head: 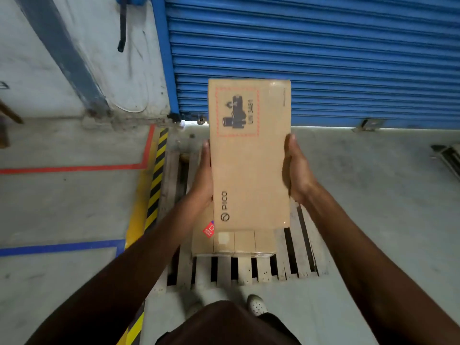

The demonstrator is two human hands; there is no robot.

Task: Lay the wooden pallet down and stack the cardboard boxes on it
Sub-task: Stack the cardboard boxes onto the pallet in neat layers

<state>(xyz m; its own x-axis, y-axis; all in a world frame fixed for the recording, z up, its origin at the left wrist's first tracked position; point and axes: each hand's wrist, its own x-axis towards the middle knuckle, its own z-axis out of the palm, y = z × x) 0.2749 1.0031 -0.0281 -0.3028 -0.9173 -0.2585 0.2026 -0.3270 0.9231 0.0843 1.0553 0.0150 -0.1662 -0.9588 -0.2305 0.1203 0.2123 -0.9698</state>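
I hold a long cardboard box (250,158) in the air, printed with a black battery symbol and a PICO logo. My left hand (202,178) presses flat on its left side and my right hand (297,173) on its right side. Below it the wooden pallet (249,270) lies flat on the concrete floor. Several cardboard boxes (234,241) rest side by side on the pallet, mostly hidden under the held box; one carries a red sticker (208,229).
A blue roller shutter (323,58) stands just beyond the pallet. Yellow-black hazard tape (156,185) runs along the pallet's left edge, with red and blue floor lines further left. My white shoe (256,305) is in front of the pallet. A metal object (448,155) lies far right.
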